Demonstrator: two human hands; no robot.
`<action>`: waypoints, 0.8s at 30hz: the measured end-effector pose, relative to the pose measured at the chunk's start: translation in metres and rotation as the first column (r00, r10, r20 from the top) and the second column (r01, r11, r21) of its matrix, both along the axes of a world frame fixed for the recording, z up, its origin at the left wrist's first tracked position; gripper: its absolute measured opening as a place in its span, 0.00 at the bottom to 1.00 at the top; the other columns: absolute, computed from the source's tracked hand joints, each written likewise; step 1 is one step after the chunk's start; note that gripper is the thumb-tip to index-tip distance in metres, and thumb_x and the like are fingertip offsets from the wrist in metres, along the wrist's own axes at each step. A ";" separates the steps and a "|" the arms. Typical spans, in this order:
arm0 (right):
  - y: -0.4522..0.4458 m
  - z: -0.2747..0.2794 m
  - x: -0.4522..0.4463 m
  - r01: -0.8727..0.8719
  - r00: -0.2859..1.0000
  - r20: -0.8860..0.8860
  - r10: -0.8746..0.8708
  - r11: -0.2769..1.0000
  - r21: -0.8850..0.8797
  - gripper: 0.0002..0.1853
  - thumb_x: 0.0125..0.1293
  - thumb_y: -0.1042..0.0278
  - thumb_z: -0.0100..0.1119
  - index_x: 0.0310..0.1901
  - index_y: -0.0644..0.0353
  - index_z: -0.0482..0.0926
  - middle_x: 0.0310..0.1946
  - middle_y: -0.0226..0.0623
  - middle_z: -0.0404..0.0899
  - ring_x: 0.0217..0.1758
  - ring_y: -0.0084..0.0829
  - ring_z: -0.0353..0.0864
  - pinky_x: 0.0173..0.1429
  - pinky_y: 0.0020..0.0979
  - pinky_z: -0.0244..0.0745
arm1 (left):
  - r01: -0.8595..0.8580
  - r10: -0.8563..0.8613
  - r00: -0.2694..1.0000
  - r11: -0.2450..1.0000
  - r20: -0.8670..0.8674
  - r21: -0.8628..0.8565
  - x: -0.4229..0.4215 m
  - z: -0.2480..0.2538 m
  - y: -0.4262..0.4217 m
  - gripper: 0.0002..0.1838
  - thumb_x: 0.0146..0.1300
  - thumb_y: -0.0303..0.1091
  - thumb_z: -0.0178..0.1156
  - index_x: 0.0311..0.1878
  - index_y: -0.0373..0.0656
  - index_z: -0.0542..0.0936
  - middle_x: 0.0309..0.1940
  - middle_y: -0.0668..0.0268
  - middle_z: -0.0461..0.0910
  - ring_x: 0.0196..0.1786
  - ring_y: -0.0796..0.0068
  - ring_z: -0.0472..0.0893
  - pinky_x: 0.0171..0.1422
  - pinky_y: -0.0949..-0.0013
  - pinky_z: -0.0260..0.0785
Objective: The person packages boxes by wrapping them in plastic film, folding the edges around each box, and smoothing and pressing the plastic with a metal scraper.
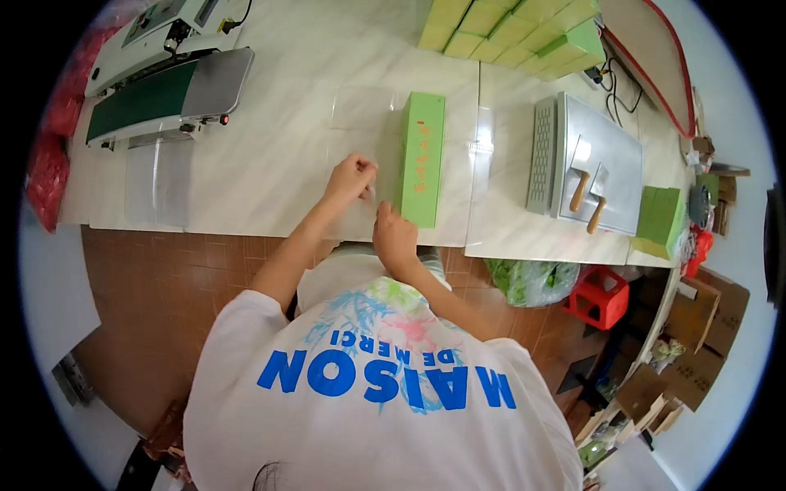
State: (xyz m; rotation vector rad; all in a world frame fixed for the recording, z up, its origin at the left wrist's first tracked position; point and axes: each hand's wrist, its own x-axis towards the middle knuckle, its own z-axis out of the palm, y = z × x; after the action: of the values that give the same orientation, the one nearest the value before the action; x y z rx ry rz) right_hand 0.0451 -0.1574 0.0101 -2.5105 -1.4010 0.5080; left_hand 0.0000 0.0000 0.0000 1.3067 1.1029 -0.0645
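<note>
A long light-green box (422, 159) with orange lettering lies lengthwise on the table, right of my hands. Clear plastic film (360, 114) spreads flat to its left, its outline faint against the pale tabletop. My left hand (350, 177) is closed in a pinch over the film, with a thin glossy bit of it showing at the fingertips. Close to the box's near-left corner, my right hand (395, 238) is closed, thumb and forefinger together near the film's edge. The film between the two hands is hard to make out.
A sealing machine with a green conveyor belt (147, 102) stands at the left. Stacked green boxes (524, 33) are at the back. To the right sits a metal hot plate (602, 164) bearing two wooden-handled tools. A red stool (598, 296) stands below the table edge.
</note>
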 end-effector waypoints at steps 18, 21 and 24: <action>-0.056 0.022 0.033 0.405 0.911 -0.216 -0.350 0.858 0.315 0.08 0.64 0.68 0.62 0.33 0.63 0.75 0.37 0.45 0.71 0.41 0.47 0.74 0.41 0.44 0.71 | -0.355 0.078 0.873 0.780 0.482 0.515 0.083 -0.012 0.012 0.28 0.68 0.41 0.57 0.67 0.41 0.64 0.53 0.56 0.77 0.54 0.63 0.78 0.56 0.61 0.72; -0.058 0.020 0.035 0.408 0.911 -0.219 -0.351 0.850 0.334 0.08 0.63 0.70 0.62 0.32 0.64 0.75 0.37 0.47 0.70 0.40 0.47 0.73 0.42 0.44 0.70 | -0.209 0.050 0.950 0.835 0.309 0.509 0.068 -0.021 -0.017 0.32 0.68 0.43 0.58 0.69 0.37 0.62 0.59 0.53 0.74 0.60 0.59 0.75 0.63 0.59 0.69; -0.060 0.016 0.039 0.387 0.917 -0.238 -0.320 0.859 0.336 0.08 0.62 0.72 0.63 0.32 0.65 0.75 0.36 0.48 0.69 0.39 0.48 0.72 0.43 0.44 0.70 | -0.149 0.040 0.968 0.888 0.249 0.435 0.062 -0.024 -0.033 0.33 0.67 0.44 0.59 0.69 0.34 0.62 0.60 0.50 0.74 0.62 0.55 0.75 0.66 0.57 0.65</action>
State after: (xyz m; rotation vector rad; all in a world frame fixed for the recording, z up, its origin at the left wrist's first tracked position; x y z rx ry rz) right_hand 0.0842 -0.2177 0.0260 -2.2655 -0.8422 0.3339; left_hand 0.0620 -0.0329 -0.0243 1.6220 1.0078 0.4364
